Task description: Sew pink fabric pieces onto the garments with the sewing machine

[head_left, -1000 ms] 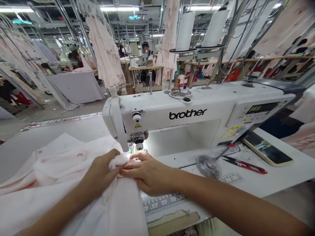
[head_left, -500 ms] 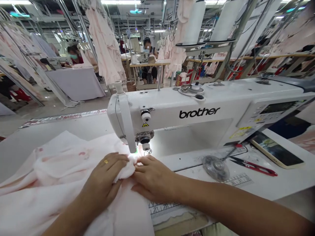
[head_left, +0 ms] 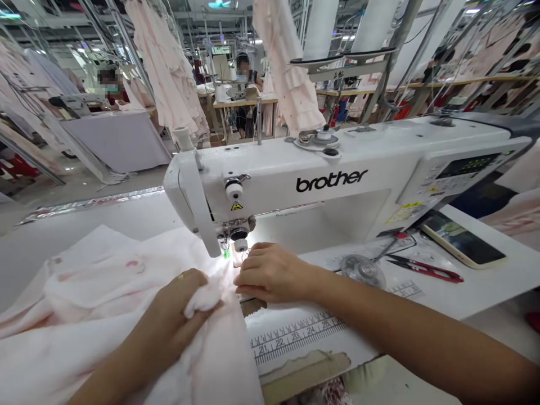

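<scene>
A pale pink fabric with red marks lies bunched on the table to the left of a white Brother sewing machine. My left hand, a ring on one finger, is closed around a gathered fold of this fabric. My right hand rests with curled fingers on the fabric's edge, right in front of the presser foot. Light from the machine falls on the needle area.
Red-handled thread snips, a phone and a clear round disc lie on the table right of my hand. A ruler strip runs along the front edge. Thread cones, hanging pink garments and other seated workers fill the background.
My right hand has slid forward toward the presser foot. My left hand has drawn back slightly, still gripping the fold. The view shifted a little.
</scene>
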A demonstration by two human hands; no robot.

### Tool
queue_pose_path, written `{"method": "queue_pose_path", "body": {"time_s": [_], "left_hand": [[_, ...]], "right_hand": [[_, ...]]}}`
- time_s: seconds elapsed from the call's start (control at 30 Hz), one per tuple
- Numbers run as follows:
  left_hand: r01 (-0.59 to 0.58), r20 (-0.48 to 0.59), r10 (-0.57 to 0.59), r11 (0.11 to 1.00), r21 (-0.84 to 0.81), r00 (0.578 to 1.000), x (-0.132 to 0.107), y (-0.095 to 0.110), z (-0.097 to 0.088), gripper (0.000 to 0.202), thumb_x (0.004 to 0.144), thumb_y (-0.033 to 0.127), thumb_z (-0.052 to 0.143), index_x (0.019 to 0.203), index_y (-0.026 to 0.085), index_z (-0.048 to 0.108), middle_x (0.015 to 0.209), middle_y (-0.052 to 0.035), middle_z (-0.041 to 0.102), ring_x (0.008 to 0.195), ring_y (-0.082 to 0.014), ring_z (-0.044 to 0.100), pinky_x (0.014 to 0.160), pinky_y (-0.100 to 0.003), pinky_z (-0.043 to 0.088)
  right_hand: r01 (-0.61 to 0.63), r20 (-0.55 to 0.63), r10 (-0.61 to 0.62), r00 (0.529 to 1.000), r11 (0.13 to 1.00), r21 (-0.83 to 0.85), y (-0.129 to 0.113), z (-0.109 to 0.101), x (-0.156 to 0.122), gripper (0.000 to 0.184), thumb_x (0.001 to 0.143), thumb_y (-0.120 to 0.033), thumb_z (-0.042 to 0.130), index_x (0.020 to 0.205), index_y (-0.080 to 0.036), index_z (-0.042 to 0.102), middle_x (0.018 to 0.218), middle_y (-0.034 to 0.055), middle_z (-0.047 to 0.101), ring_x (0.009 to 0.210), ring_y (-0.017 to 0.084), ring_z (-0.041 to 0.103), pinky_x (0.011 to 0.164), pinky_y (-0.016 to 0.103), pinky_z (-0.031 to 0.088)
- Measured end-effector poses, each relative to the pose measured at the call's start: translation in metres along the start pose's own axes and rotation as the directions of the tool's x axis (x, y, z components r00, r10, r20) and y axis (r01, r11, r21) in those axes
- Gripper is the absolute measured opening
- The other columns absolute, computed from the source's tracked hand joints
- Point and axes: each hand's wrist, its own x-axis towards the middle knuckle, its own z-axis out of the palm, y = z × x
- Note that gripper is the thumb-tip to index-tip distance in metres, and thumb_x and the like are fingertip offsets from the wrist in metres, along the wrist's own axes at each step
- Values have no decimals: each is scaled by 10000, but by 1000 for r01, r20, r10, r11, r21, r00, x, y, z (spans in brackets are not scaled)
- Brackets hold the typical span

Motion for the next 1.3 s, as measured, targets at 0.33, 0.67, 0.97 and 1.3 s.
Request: {"method": "queue_pose_path", "body": {"time_s": [0.33, 0.67, 0.97, 1.3], "left_hand": [[-367, 2, 386, 875, 315, 923, -5, -7, 10, 324, 750, -15, 420, 962, 200, 537, 817, -39, 570, 840, -219, 521, 754, -324, 435], [-289, -108, 347, 888, 358, 932, -4, -10, 6, 396, 776, 35, 445, 1103, 192, 603, 907, -57, 610, 862, -211, 560, 795, -334, 463], [-74, 89, 77, 997, -29, 993, 2, -10, 7, 302, 924, 199, 404, 1076, 223, 664, 1145, -52, 676, 1040, -200, 622, 868, -287, 522], [-331, 15, 331, 938, 103, 943, 13, -10, 14, 313, 855, 89, 401, 1004, 191, 657, 1089, -84, 686, 1026, -199, 621, 909, -329, 521]], "right_hand": [[-42, 138, 36, 990, 998, 39, -10, -2, 2, 171, 978, -319, 595, 1037, -192, 694, 880, 2, 664, 819, 150, 545, 785, 295, 375], [-169, 149, 157, 976, 983, 71, -17, 3, 5, 154, 968, -323, 608, 977, -178, 661, 853, -9, 650, 804, 136, 553, 808, 305, 351], [2, 202, 13, 979, 997, -73, -11, -5, 4, 166, 985, -314, 577, 934, -184, 666, 819, -16, 651, 699, 123, 519, 898, 317, 340], [-30, 168, 46, 985, 995, -92, -8, -4, 3, 283, 996, -320, 539, 758, -188, 617, 752, -24, 620, 664, 133, 479, 890, 312, 332]]}}
